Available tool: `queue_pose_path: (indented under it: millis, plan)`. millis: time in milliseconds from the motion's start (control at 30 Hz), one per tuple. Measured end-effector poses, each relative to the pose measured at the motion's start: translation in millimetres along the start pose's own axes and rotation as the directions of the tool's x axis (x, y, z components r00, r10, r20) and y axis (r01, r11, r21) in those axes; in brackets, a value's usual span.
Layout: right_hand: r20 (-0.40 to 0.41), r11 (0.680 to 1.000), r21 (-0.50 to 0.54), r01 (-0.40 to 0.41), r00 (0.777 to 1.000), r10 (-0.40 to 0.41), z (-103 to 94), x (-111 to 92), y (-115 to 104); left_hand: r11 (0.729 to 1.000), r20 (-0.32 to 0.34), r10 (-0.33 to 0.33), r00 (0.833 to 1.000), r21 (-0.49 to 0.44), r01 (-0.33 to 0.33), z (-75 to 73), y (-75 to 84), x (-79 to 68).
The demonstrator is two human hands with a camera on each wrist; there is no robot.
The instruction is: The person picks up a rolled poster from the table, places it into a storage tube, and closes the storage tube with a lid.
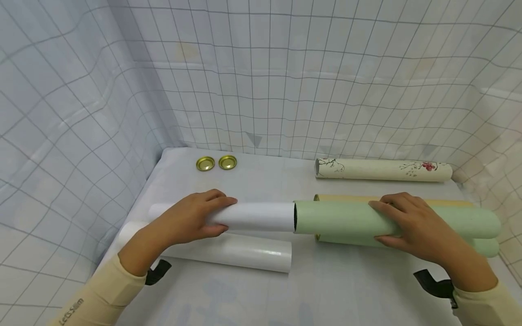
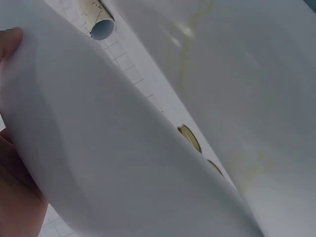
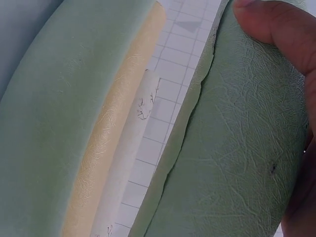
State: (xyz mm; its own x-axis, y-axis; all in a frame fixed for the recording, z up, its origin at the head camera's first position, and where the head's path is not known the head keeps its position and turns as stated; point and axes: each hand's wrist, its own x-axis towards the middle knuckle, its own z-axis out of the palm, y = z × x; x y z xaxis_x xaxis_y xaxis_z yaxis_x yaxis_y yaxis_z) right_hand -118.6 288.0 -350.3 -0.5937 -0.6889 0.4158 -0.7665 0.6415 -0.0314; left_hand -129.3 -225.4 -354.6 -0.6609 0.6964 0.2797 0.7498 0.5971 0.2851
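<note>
In the head view my left hand [image 1: 195, 216] grips a rolled sheet of white paper [image 1: 261, 216] from above, thumb on the near side and fingers on the far side. The roll's right end meets the dark open mouth of a pale green tube [image 1: 338, 217], in line with it. My right hand [image 1: 413, 226] holds that tube around its middle, above another green tube [image 1: 350, 240] and a yellow tube [image 1: 346, 198]. In the right wrist view, a ragged lengthwise seam shows along the held green tube [image 3: 237, 128].
A glossy white roll [image 1: 240, 251] lies just in front of the left hand. Two gold round lids, a left one [image 1: 205, 163] and a right one [image 1: 227, 162], sit at the back left. A cream tube with blossom print [image 1: 379, 170] lies at the back right, before the grid-patterned cloth [image 1: 285, 81].
</note>
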Motion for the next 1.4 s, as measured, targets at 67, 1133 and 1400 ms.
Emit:
queue_pose_path:
  millis: [67, 1133, 1400]
  plan:
    - [-0.002, 1.0, 0.006, 0.003, 1.0, -0.003, 1.5, -0.5, 0.3, 1.0, 0.02, -0.009, 1.0, 0.001, 0.009, 1.8, -1.3, -0.8]
    - [0.029, 1.0, -0.022, -0.004, 1.0, 0.005, 10.9, -5.9, 4.5, 0.971, 0.036, 0.069, 0.997, 0.228, -0.075, 4.6, 0.7, 8.2]
    - [0.029, 1.0, -0.012, -0.004, 1.0, 0.005, 10.1, -5.3, 4.7, 0.962, 0.045, 0.066, 0.997, 0.264, -0.075, 5.9, 1.0, 8.3]
